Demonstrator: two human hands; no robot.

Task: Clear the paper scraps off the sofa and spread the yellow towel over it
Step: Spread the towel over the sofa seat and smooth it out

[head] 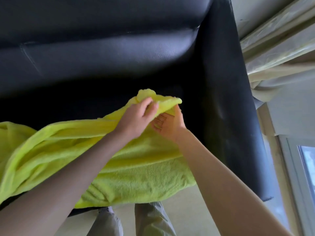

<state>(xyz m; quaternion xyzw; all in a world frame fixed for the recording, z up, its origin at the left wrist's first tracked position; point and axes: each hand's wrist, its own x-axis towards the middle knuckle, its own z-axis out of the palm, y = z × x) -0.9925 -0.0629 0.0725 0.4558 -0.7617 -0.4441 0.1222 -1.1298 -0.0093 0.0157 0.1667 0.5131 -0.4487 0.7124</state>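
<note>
The yellow towel (136,167) lies rumpled across the seat of the black leather sofa (102,53), its front part hanging over the seat's front edge. My left hand (136,118) pinches a raised corner of the towel near the sofa's right end. Just to the right, my right hand (167,122) is palm up under that same corner, its thumb up against the towel's edge. I see no paper scraps on the visible part of the sofa.
The sofa's right armrest (226,99) stands close beside my hands. Pale curtains (279,53) hang at the right, with a window frame (300,167) below them. My legs in grey trousers (151,220) stand on the light floor in front of the sofa.
</note>
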